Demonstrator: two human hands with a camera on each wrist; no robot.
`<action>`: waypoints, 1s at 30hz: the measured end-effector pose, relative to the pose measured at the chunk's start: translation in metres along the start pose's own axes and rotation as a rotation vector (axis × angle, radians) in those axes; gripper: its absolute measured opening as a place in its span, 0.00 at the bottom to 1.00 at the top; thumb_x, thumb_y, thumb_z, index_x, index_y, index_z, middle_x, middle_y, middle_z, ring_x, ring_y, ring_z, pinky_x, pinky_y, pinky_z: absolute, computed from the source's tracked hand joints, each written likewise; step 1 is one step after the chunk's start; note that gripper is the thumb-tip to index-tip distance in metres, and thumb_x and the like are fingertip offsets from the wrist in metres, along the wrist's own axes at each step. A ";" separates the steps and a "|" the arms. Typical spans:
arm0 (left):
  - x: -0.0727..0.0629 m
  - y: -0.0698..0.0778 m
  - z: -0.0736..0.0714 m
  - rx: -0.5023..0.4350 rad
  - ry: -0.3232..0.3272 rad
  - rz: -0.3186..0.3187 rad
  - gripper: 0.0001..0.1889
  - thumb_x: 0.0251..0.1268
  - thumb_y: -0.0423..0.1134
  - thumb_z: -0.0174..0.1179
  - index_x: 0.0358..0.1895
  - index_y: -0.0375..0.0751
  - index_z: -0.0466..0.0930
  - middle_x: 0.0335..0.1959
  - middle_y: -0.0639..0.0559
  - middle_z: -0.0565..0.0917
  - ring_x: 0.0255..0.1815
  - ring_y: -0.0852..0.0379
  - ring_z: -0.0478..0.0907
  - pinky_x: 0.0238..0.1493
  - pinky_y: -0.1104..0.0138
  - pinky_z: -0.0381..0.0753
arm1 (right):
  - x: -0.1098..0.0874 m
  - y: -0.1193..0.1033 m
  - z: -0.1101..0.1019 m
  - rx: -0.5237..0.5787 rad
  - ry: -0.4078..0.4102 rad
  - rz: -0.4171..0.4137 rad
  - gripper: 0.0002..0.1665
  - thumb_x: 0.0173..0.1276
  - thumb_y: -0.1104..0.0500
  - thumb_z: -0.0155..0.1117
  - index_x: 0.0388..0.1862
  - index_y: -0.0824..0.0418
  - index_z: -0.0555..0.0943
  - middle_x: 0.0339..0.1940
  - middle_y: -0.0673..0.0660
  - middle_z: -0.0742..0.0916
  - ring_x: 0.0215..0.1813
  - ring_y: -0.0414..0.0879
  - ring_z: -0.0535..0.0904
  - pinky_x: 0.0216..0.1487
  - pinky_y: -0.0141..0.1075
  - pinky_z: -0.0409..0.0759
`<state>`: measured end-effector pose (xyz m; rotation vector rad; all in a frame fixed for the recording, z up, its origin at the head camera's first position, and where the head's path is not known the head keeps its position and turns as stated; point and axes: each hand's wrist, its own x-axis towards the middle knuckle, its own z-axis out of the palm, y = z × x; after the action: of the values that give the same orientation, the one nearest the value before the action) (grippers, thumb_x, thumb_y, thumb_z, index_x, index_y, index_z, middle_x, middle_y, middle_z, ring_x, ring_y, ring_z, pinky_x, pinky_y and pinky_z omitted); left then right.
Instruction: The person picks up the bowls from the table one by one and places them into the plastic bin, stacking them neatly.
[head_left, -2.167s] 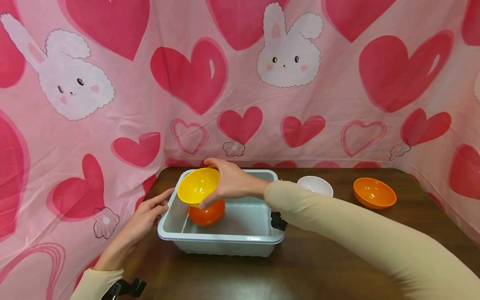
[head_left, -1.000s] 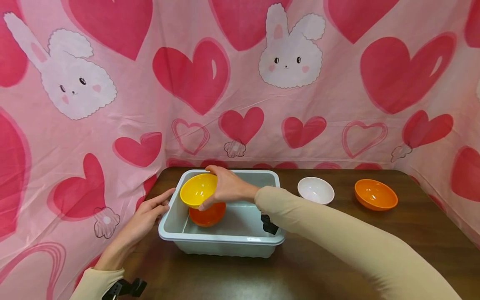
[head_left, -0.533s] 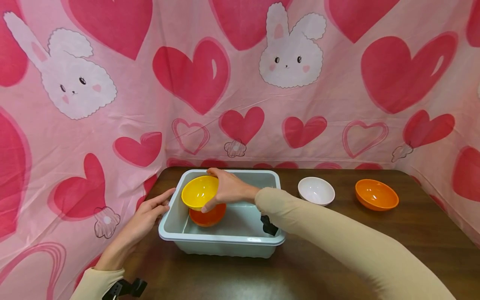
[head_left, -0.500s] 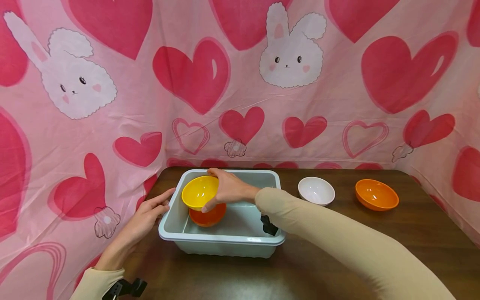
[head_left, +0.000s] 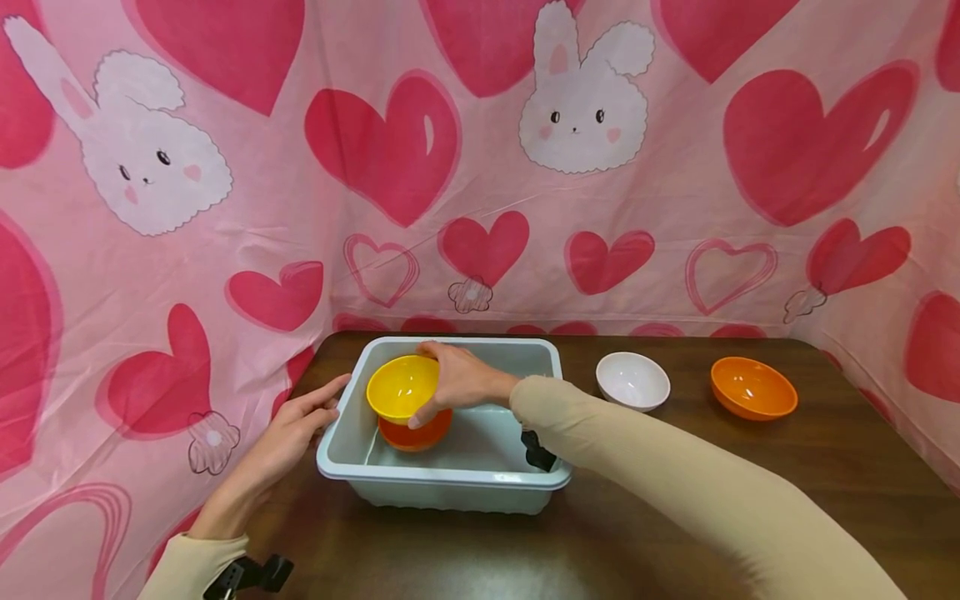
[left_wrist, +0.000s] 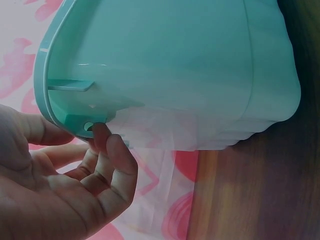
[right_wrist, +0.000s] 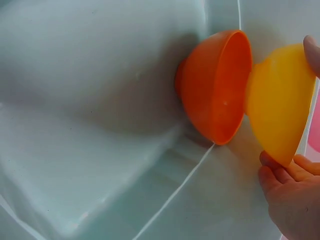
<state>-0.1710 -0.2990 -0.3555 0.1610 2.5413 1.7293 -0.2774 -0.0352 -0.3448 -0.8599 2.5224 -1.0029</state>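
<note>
My right hand [head_left: 467,379] holds a yellow bowl [head_left: 401,387] by its rim, thumb on the near side and fingers on the far side. Below it, inside a pale blue-grey plastic basin [head_left: 450,477], an orange bowl [head_left: 416,437] sits near the left end. In the right wrist view the yellow bowl's [right_wrist: 280,97] foot is right at the mouth of the orange bowl [right_wrist: 205,87]. My left hand [head_left: 296,421] grips the basin's left rim. The left wrist view shows its thumb at the rim and its fingers curled beneath, against the basin's outer wall [left_wrist: 175,65].
To the basin's right, a white bowl [head_left: 633,382] and another orange bowl [head_left: 753,389] stand on the dark wooden table [head_left: 675,500]. A pink curtain [head_left: 660,192] with hearts and rabbits hangs behind the table and along its sides.
The yellow bowl has moved down and slightly right in my right hand, closer over the orange bowl in the basin. My left hand keeps its place on the rim.
</note>
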 end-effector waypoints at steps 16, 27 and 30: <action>0.000 0.000 0.000 -0.001 -0.004 0.015 0.30 0.79 0.30 0.50 0.81 0.31 0.59 0.45 0.40 0.73 0.30 0.53 0.74 0.32 0.66 0.81 | -0.001 0.005 0.004 -0.043 -0.053 0.020 0.65 0.48 0.44 0.86 0.82 0.57 0.64 0.75 0.56 0.75 0.69 0.51 0.72 0.73 0.50 0.71; 0.000 -0.001 0.000 -0.005 -0.007 0.003 0.30 0.80 0.30 0.50 0.82 0.31 0.58 0.45 0.40 0.73 0.32 0.52 0.75 0.34 0.66 0.82 | -0.002 0.006 0.006 -0.080 -0.073 0.010 0.62 0.49 0.44 0.86 0.81 0.56 0.66 0.72 0.56 0.76 0.69 0.52 0.69 0.73 0.51 0.71; 0.000 0.000 0.000 -0.002 -0.007 0.008 0.30 0.80 0.30 0.50 0.82 0.31 0.58 0.44 0.40 0.73 0.32 0.53 0.74 0.33 0.66 0.81 | -0.002 0.006 0.006 -0.087 -0.077 0.010 0.62 0.49 0.44 0.86 0.81 0.57 0.66 0.71 0.57 0.77 0.69 0.52 0.69 0.73 0.50 0.71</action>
<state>-0.1711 -0.2994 -0.3556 0.1772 2.5379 1.7303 -0.2759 -0.0338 -0.3526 -0.8908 2.5187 -0.8463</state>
